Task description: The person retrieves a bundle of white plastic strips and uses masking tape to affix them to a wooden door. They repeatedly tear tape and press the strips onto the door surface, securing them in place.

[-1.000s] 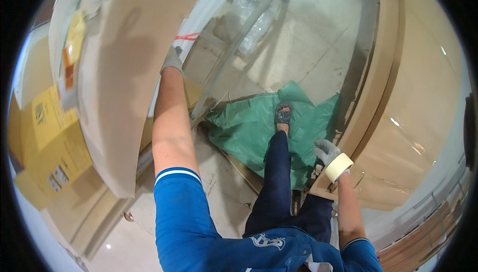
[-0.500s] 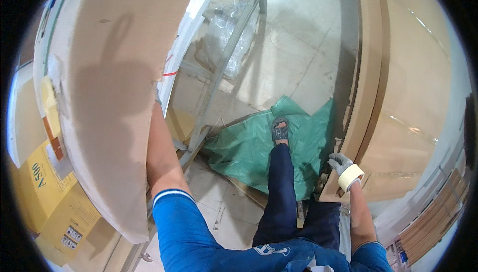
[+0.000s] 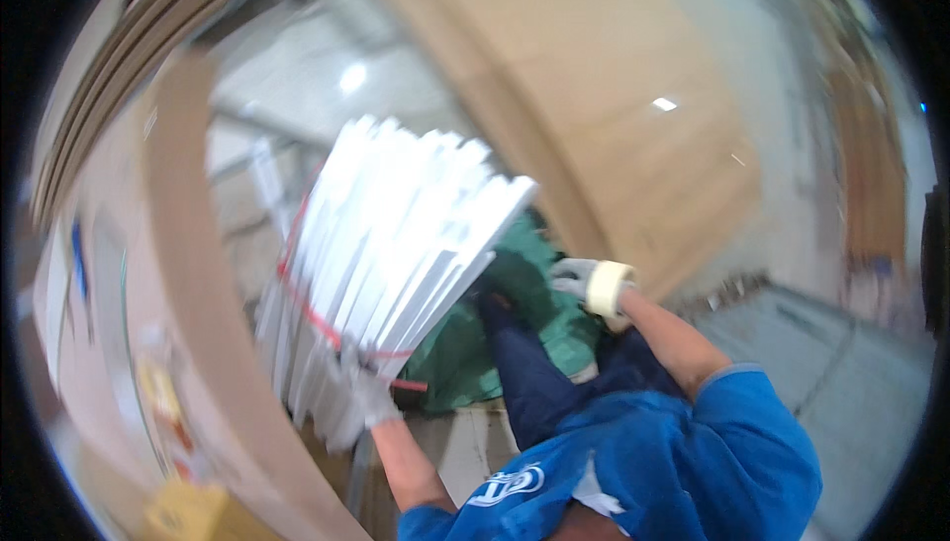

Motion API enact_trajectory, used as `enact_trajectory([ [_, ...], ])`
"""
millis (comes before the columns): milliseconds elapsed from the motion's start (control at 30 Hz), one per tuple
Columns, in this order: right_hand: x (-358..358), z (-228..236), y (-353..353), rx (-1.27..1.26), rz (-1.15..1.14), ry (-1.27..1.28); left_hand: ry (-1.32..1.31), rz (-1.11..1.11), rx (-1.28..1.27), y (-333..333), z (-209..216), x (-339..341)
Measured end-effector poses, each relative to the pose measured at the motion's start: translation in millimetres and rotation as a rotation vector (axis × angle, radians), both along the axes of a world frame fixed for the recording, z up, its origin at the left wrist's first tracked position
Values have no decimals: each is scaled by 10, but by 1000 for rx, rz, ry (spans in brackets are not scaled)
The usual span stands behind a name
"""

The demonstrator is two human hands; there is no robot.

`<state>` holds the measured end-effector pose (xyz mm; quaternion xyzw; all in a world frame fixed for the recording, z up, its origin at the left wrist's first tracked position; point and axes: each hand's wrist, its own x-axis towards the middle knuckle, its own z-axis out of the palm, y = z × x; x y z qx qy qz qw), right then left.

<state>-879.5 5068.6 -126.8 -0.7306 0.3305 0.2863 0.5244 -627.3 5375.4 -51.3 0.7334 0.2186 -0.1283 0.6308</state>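
Note:
A bundle of long white strips point(image 3: 396, 234), bound by a red strap point(image 3: 315, 315), leans in front of me at the left. My left hand point(image 3: 364, 391), in a pale glove, is closed on the strap at the bundle's near side. Blur softens its fingers. My right hand point(image 3: 574, 277), in a grey-white glove, hovers beside the near end of the large cardboard-wrapped package point(image 3: 633, 96). Its fingers are loosely bent and apart, with nothing visible in them. A roll of cream tape point(image 3: 606, 289) sits around that wrist like a bracelet.
A green tarp point(image 3: 450, 363) lies on the floor under the bundle and by my legs. Tall cardboard-faced boards point(image 3: 188, 244) stand at the left, with a yellow box point(image 3: 203, 513) below. More brown boards point(image 3: 871, 175) lean at the far right.
My view has swung to the right. The white bundle, mostly hidden behind the board before, is now out in front, with my left hand on its strap. The tape stays on my right wrist.

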Motion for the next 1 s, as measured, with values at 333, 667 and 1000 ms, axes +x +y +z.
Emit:
enact_trajectory([
  [333,-1106,122,1070,-183,-282,196,-111,-506,-78,311,584,606],
  [667,-2699,51,2279,-215,-768,290,-185,-547,-265,-69,376,398],
  [1000,-3939,290,5445,-237,-1213,603,117,-785,-512,-403,-277,420],
])
